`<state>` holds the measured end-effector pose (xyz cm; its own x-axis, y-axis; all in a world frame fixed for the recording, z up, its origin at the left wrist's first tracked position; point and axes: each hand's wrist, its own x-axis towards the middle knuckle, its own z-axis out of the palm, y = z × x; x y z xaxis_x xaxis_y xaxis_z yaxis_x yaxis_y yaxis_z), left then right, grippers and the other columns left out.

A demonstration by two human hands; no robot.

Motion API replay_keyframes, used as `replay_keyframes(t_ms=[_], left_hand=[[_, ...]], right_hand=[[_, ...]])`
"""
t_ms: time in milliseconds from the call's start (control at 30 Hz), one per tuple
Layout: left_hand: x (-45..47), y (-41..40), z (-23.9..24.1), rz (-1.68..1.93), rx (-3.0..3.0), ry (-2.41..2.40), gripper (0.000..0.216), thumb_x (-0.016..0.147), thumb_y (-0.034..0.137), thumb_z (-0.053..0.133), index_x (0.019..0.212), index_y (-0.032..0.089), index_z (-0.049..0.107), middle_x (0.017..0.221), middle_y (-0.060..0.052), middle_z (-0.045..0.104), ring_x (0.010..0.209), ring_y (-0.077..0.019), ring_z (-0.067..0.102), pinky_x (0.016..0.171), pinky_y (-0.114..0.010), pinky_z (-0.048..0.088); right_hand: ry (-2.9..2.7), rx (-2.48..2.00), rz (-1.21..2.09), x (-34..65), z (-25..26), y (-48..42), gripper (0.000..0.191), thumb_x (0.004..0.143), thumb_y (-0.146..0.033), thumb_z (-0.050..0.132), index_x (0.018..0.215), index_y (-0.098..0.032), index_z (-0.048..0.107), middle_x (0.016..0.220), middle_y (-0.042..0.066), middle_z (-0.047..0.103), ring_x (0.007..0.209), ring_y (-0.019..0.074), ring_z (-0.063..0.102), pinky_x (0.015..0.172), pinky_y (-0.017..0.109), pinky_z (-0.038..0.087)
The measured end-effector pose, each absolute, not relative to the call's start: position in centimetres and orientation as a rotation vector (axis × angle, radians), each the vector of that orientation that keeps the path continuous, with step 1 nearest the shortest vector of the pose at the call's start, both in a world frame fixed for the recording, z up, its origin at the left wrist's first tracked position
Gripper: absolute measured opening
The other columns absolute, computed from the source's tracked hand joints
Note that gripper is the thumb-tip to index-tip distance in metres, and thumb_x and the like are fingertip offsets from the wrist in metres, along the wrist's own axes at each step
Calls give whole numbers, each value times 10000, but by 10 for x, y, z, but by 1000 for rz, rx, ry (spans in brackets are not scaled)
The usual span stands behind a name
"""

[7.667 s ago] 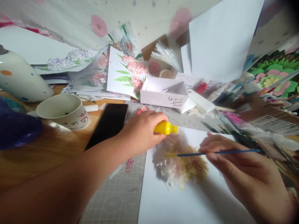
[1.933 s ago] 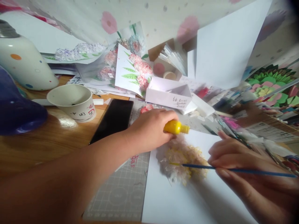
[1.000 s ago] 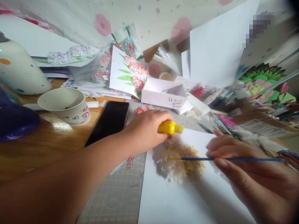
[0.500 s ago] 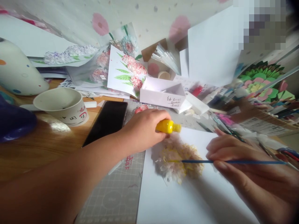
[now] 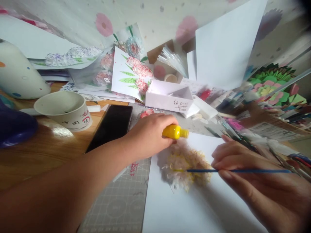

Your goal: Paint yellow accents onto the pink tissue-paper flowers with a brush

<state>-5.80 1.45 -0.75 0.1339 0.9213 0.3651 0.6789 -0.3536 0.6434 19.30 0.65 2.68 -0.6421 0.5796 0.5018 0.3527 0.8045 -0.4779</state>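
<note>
My left hand [image 5: 155,134] is wrapped round a small yellow paint bottle [image 5: 173,131], tilted on its side with its neck toward the right. Below it a ruffled pale flower [image 5: 187,158] with yellow-tinted edges lies on a white sheet of paper [image 5: 167,210]. Between the thumb and fingers of my right hand [image 5: 247,174] is a thin blue paintbrush [image 5: 201,170], held level. Its yellow-coated tip is over the left part of the flower; whether it touches the petals I cannot tell.
A grey cutting mat [image 5: 114,197] lies under the paper. To the left are a black phone [image 5: 111,126] and a paper cup [image 5: 63,111]. Behind stand a white box [image 5: 167,97] and a flower picture [image 5: 132,74]. Pens and tools crowd a cardboard box [image 5: 269,124] at right.
My right hand and the paintbrush have shifted slightly left and down across the flower. My left hand and the bottle have stayed almost still.
</note>
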Motion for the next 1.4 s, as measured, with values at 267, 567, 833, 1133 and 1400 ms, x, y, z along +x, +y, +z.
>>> replay_keyframes(t_ms=[267,567,833,1133,1400], left_hand=[[-58,13,-8,1059,2087,1541,238,694,153,793,880,230,667,865,39,730,876,-203,634,777,-323,437],[-58,14,-7,1038,2090,1556,250,696,151,801,898,227,676,893,26,744,902,-216,638,791,-341,441],[-57,13,-8,1033,2075,1577,239,698,156,786,893,236,674,881,32,718,902,-213,633,777,-328,445],[-58,13,-6,1044,2075,1573,234,691,139,769,884,224,666,858,38,691,862,-189,618,768,-311,437],[-56,12,-3,1002,2071,1613,202,702,135,718,871,227,660,858,26,691,864,-207,624,801,-364,434]], right_hand=[[-2398,-647,344,191,30,3,138,883,-121,617,942,-243,645,877,-4,687,879,184,676,1119,443,376],[-2422,-635,267,183,29,0,140,876,-101,610,929,-228,632,834,3,683,846,192,674,1138,534,330],[-2371,-651,312,195,30,3,173,868,-112,620,962,-254,650,883,7,695,894,216,665,1069,495,404],[-2257,-754,527,195,25,-2,94,902,-191,640,871,-276,665,846,-27,702,878,174,685,1053,358,473],[-2104,-820,612,194,19,3,50,882,-287,708,832,-292,712,811,-40,738,867,166,715,1066,362,499]])
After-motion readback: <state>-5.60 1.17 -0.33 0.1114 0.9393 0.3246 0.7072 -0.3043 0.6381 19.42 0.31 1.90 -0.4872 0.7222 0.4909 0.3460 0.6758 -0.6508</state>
